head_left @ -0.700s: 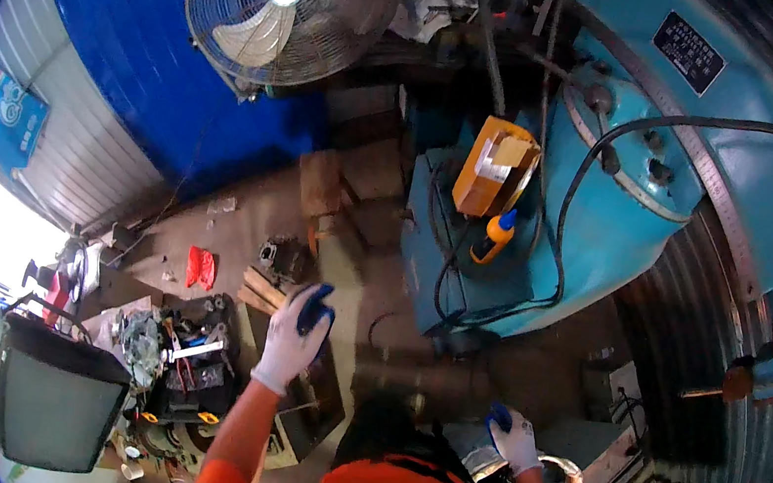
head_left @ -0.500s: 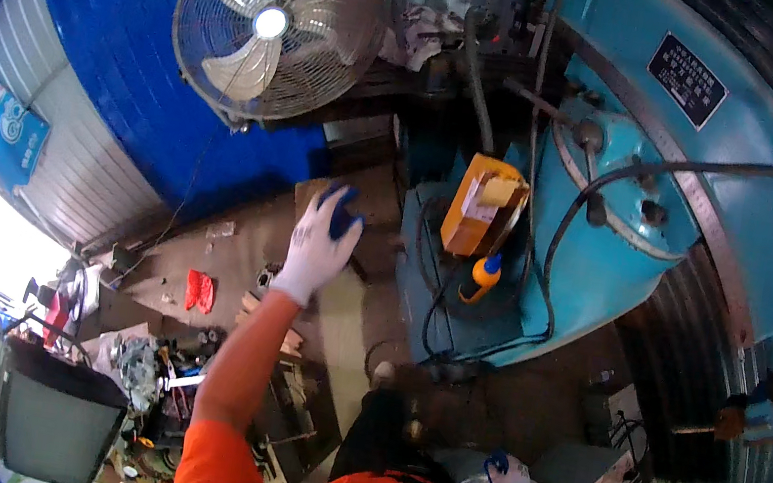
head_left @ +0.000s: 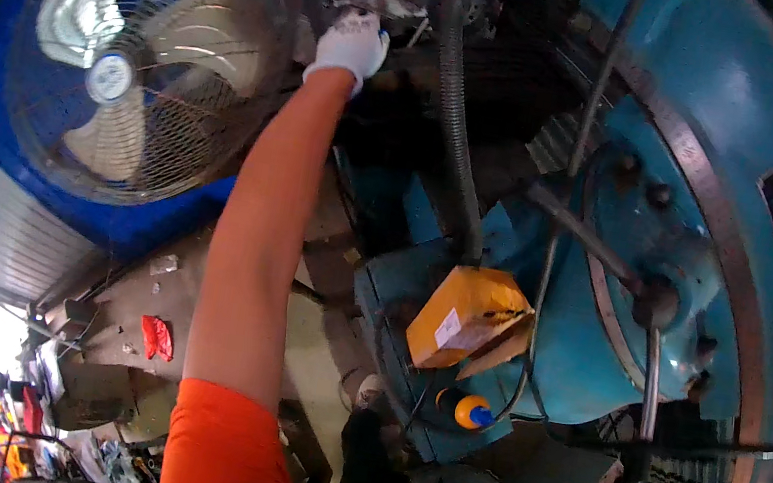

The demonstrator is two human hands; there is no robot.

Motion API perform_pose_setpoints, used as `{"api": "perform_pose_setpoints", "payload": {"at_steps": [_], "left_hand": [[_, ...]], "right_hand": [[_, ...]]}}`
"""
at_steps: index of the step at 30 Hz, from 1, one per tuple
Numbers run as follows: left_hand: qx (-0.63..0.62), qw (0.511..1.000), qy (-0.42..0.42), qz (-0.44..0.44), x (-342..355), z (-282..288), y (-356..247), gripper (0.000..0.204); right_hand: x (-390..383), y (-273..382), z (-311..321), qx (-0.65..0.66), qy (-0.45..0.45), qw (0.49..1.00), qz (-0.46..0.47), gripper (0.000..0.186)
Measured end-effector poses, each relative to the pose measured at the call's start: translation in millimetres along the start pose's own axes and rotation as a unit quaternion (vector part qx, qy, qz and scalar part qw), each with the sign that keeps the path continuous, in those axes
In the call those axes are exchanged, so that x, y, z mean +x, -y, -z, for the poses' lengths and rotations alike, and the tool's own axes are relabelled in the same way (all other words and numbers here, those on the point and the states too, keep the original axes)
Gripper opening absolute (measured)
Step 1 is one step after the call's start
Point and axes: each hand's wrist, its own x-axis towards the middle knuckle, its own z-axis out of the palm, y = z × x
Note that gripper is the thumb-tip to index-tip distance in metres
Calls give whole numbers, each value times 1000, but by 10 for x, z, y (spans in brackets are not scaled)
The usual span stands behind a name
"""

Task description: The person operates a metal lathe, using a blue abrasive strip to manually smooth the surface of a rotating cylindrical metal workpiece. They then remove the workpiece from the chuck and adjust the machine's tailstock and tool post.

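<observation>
My left hand (head_left: 351, 46), in a white glove, is stretched forward to a cluttered ledge beside the fan (head_left: 111, 75), at pale crumpled cloths (head_left: 397, 5); its bent fingers are too unclear to tell what, if anything, they hold. A ribbed hose (head_left: 449, 91) hangs just right of it. Below lie an orange cardboard box (head_left: 455, 317) and an orange bottle (head_left: 471, 409) with a blue cap on the teal machine (head_left: 606, 374). My right hand is out of view.
The machine's round housing, levers (head_left: 657, 302) and cables fill the right. A blue wall panel (head_left: 213, 201) stands behind the fan. On the floor at left lie a red plastic item (head_left: 156, 337) and scraps; tools and clutter pile up at lower left.
My left hand has risen forward to the ledge beside the fan. My right hand has left the view. The camera has shifted, so the fan and machine look larger.
</observation>
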Motion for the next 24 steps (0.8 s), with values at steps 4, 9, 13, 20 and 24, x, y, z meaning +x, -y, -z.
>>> {"api": "perform_pose_setpoints", "payload": {"at_steps": [4,9,13,20,24], "left_hand": [[24,1000,10,16,414,-326,48,31],[70,994,69,40,719,-563,101,30],[91,992,76,41,899,-804,195,27],[37,995,70,60,750,-314,35,34],[-73,986,22,147,558,-72,29,40]], "right_hand": [[-70,209,65,8,1,999,-50,43],[-86,378,149,13,-3,997,-76,42],[-88,447,176,10,6,997,-81,42],[-80,398,217,13,-1,997,-75,41],[-42,303,175,13,-2,998,-60,41]]}}
